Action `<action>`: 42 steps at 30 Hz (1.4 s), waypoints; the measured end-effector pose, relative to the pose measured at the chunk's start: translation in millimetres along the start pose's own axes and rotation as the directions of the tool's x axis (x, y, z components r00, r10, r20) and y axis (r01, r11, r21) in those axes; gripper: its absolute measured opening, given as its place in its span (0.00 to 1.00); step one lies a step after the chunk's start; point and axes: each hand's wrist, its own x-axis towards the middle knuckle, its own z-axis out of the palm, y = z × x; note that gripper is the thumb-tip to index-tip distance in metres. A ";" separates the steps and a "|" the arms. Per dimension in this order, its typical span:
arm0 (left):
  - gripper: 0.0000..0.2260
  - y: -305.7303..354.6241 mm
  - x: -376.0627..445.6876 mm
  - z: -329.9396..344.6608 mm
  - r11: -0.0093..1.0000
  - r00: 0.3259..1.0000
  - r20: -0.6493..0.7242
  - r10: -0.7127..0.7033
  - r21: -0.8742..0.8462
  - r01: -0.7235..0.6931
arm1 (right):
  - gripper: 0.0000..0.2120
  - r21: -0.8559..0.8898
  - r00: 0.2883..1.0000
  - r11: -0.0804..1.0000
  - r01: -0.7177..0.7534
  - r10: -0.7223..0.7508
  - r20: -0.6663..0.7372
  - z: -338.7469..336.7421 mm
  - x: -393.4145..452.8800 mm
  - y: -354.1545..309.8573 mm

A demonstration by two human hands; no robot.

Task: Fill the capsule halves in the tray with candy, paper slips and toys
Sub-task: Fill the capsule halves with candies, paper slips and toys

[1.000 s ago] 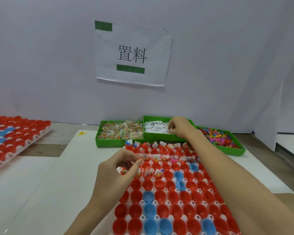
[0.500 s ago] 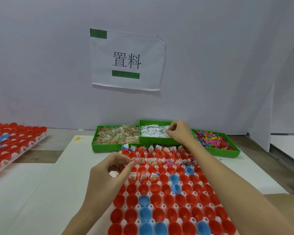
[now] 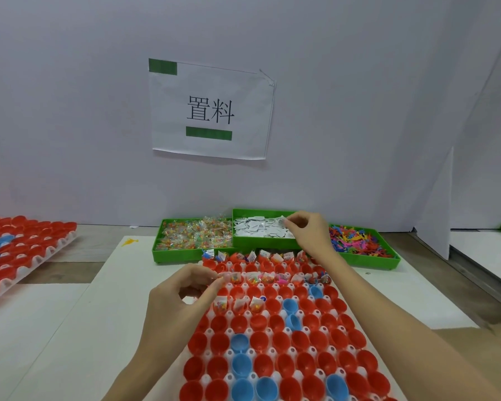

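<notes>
I note right hand (image 3: 308, 231) over middle green bin (image 3: 261, 243), fingertips pinching paper slip (image 3: 282, 220). Left hand (image 3: 177, 302) above tray (image 3: 272, 342) at its left edge, thumb and forefinger pinching candy packet (image 3: 229, 276). Far rows of capsule halves (image 3: 275, 341) filled; near rows bare. Candy bin (image 3: 194, 235) left, toy bin (image 3: 359, 241) right.

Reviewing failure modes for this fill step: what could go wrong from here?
1. Right hand pinches in the dense paper slips; it may lift several at once.
2. Left hand holds a candy packet above the capsule tray; packets already stand proud of their cups, so a brush could tip one out.
</notes>
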 end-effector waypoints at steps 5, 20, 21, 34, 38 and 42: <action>0.09 0.2 1.6 1.0 0.987 0.994 -0.017 -0.110 -0.117 0.107 | 0.05 0.171 0.996 0.982 0.079 -0.083 0.016 -14.3 -39.2 -36.2; 0.09 12.3 -8.8 11.6 0.954 0.964 0.235 -0.125 -0.237 0.182 | 0.03 0.244 0.929 0.948 0.204 -0.266 0.256 -14.4 -162.9 -69.3; 0.09 13.5 -9.5 12.2 0.952 0.961 0.245 -0.129 -0.242 0.189 | 0.02 0.250 0.933 0.945 0.209 -0.270 0.238 -13.4 -164.9 -68.6; 0.08 14.1 -9.9 8.7 0.952 0.961 0.225 -0.164 -0.218 0.213 | 0.05 0.024 0.997 0.998 0.065 -0.065 -0.030 -45.0 -78.9 -27.7; 0.07 13.6 -8.6 6.9 0.953 0.960 0.213 -0.183 -0.200 0.226 | 0.10 -0.265 0.973 0.959 -0.104 0.043 -0.226 -63.0 -16.9 37.6; 0.07 12.7 -7.1 4.1 0.958 0.964 0.206 -0.169 -0.197 0.210 | 0.09 -0.488 0.982 0.852 -0.186 0.171 -0.075 -73.3 12.4 84.8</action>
